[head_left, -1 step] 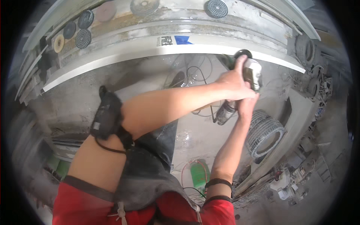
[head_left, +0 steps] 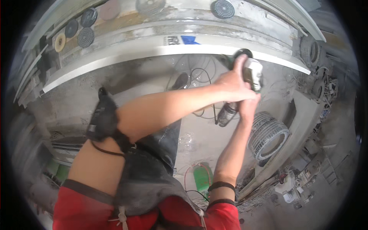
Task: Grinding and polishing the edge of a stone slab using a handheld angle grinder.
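Both my hands are closed round a hand-held polisher (head_left: 256,72) with a white and dark body. Its round black head (head_left: 243,52) is at the white front edge of a long slab (head_left: 130,56), right of the middle; whether it touches the edge cannot be made out. My left hand (head_left: 230,85) lies over the tool's near side, thumb stretched toward the head. Just below, my right hand (head_left: 249,104) wraps the lower part of the body, its fingers mostly hidden. A dark cylindrical part (head_left: 227,114) of the tool sticks out toward the lower left.
Several round polishing pads (head_left: 86,37) lie on the bench behind the slab, with another grey pad (head_left: 222,9) farther right. Tyres (head_left: 270,138) are stacked on the floor at my right, beside a long pale beam (head_left: 301,124). Loose cords (head_left: 203,73) and a green object (head_left: 202,178) lie below.
My hands and the polisher have shifted slightly left along the slab edge. My grip looks the same.
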Tool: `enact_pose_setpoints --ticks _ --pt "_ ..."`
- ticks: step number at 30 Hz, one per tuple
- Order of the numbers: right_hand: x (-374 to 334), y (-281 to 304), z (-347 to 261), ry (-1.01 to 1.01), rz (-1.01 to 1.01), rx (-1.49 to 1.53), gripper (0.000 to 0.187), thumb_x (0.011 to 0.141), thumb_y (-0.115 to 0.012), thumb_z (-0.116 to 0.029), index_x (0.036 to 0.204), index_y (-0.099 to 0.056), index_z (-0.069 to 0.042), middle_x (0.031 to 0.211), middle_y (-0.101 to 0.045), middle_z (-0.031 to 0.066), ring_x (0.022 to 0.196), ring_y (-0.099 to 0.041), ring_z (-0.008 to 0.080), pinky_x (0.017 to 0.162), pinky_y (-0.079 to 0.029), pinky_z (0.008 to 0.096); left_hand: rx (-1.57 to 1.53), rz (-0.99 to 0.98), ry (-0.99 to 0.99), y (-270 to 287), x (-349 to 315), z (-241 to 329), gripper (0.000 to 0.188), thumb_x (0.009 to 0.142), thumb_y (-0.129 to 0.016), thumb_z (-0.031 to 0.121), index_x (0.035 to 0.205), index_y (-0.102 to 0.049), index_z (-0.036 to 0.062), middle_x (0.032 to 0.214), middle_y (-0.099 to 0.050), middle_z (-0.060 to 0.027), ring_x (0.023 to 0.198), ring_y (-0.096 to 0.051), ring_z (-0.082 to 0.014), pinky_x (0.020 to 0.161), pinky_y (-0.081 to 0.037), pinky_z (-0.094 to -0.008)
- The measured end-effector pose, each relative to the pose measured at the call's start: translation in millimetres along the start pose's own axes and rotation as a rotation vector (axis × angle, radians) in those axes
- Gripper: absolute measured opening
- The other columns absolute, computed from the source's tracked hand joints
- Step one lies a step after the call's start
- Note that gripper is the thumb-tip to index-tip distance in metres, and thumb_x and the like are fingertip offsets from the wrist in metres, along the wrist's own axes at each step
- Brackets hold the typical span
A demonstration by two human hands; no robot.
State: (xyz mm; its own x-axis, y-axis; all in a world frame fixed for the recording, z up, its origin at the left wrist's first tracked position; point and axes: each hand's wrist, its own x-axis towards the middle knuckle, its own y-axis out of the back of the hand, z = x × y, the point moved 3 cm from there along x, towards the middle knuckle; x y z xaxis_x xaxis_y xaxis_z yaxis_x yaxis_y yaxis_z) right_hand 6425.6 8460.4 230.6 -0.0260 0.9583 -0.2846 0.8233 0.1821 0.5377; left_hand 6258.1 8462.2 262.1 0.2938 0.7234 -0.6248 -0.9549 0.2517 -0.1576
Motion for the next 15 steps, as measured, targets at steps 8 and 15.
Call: enact_pose_setpoints --ticks 8,15 --pt "-146 -249 -125 0.149 -0.254 0.283 0.089 0.072 -0.086 -0.02 0.144 -0.038 0.002 0.136 -0.054 0.016 0.122 -0.055 0.0233 0.105 -0.044 0.0361 -0.371 0.251 -0.463 171 -182 -173 0.122 0.074 -0.081 0.014 0.152 0.013 0.0075 0.138 -0.049 -0.019 0.127 -0.052 -0.0276 0.104 -0.044 -0.036" --pt "-261 -440 -229 0.395 -0.545 -0.111 0.103 0.064 -0.081 -0.032 0.15 -0.029 -0.013 0.108 -0.067 0.0241 0.091 -0.068 0.044 0.078 -0.056 0.0479 -0.457 0.423 0.019 331 -386 -295 0.028 0.088 -0.067 0.015 0.115 -0.061 0.0072 0.088 -0.065 -0.0003 0.06 -0.052 -0.004 0.044 -0.037 -0.02"
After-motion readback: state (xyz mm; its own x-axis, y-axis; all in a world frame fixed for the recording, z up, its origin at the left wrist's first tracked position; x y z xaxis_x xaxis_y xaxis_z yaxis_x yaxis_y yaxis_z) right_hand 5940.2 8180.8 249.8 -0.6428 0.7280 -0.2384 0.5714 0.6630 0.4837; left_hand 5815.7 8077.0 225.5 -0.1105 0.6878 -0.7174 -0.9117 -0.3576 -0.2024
